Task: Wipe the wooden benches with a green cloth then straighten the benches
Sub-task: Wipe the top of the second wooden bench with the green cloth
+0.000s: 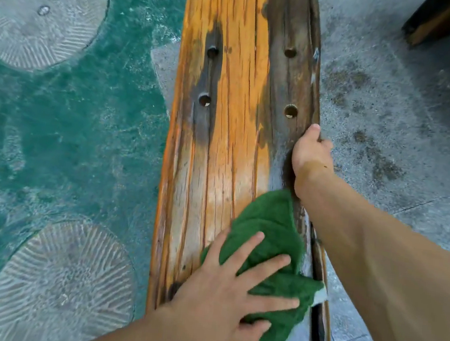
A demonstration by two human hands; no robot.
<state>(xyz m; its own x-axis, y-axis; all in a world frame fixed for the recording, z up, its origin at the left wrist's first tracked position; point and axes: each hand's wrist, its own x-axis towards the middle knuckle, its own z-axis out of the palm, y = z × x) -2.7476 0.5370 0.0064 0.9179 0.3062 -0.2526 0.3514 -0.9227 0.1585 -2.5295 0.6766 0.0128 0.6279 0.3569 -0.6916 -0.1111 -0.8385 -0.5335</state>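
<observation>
Pressing green cloth (pixel 273 232) onto bench (pixel 224 114)

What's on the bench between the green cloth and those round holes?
Nothing but bare worn wood of the bench lies between the green cloth and the holes, seen in the head view.

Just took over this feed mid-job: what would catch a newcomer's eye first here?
The weathered orange wooden bench runs up the middle. Near its close end the left hand presses a green cloth flat on it. The right hand grips the bench's right edge farther up, and two pale ribbed discs sit in the green floor at left.
</observation>
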